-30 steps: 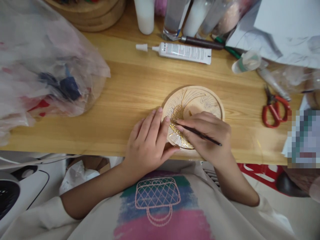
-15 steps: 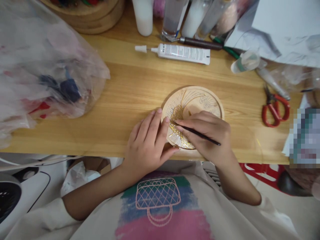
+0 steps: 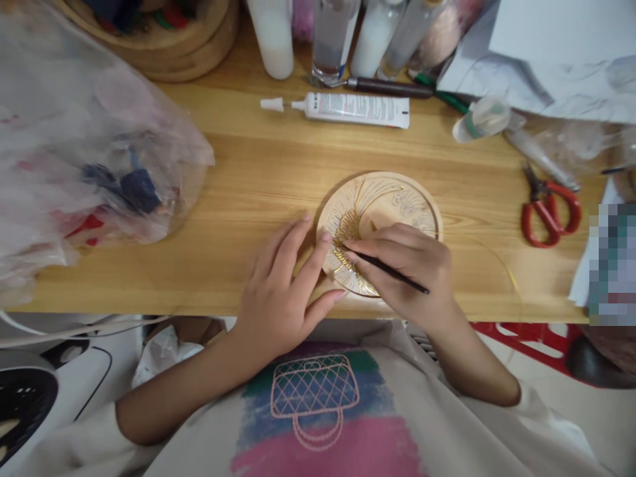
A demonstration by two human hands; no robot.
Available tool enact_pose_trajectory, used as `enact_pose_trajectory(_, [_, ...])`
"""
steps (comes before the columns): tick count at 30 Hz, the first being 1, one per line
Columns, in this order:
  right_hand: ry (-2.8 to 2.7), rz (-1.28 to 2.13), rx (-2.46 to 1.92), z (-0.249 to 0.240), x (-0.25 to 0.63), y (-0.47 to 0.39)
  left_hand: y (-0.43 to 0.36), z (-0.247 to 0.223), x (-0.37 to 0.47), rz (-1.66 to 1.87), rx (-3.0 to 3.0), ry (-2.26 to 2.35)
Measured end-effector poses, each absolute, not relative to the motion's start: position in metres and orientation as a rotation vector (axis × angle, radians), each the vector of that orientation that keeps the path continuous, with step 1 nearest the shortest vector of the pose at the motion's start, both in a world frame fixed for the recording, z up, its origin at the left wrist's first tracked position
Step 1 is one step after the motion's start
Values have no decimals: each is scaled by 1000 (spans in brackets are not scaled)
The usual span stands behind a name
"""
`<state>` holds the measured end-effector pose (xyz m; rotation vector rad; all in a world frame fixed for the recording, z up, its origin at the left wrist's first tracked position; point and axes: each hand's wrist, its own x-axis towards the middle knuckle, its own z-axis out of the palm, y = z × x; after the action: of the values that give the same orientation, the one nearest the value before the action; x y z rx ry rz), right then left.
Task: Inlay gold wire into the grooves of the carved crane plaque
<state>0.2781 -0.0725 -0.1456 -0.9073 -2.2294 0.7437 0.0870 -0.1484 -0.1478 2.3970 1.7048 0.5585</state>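
- plastic bag (image 3: 114,159) lies toward nine o'clock of the carved wooden disc (image 3: 385,204);
- left hand (image 3: 278,281) spreads its fingers, index tip at the disc's nine-o'clock rim;
- disc lies on the table (image 3: 248,179);
- right hand (image 3: 415,268) pinches a slim dark stick (image 3: 392,268), tip toward ten o'clock;
- red-handled pliers (image 3: 552,211) lie at three o'clock.

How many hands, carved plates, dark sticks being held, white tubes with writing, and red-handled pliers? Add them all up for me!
Hands: 2 (left hand, right hand)
Carved plate: 1
Held dark stick: 1
White tube with writing: 1
Red-handled pliers: 1
Total: 6
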Motion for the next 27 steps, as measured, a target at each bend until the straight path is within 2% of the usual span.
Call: enact_pose_trajectory(27, [-2221, 743, -965, -142, 276, -76, -151, -156, 83, 501, 2552, 1774])
